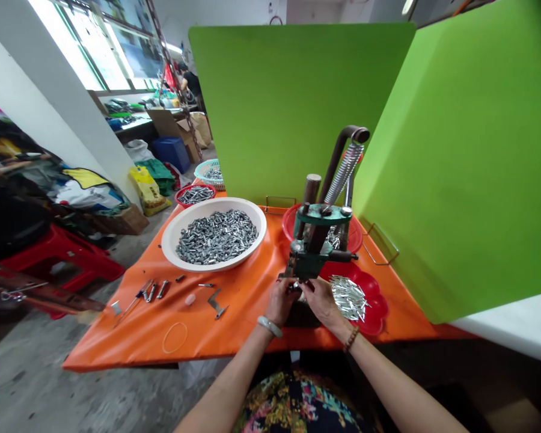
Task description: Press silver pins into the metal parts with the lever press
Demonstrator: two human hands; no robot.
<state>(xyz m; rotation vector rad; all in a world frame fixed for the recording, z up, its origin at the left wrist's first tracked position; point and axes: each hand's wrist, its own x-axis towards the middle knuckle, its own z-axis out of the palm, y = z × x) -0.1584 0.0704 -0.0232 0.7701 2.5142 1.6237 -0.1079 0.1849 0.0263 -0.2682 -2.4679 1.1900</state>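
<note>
A green hand press (318, 240) with a spring and curved lever stands on the orange table (234, 319). My left hand (280, 299) and my right hand (321, 300) meet at the base of the press, fingers pinched together around something small that I cannot make out. Just right of my right hand lies a red flower-shaped tray (373, 304) holding several thin shiny metal pins (348, 296). A white bowl (180, 231) heaped with grey metal parts (217, 236) sits to the left of the press.
Behind the press is a red basket (290, 221). Loose tools, small parts and a rubber band (175, 337) lie at the table's left front. Green screens (460, 156) wall the back and right. Red stools (58, 255) and clutter fill the floor at left.
</note>
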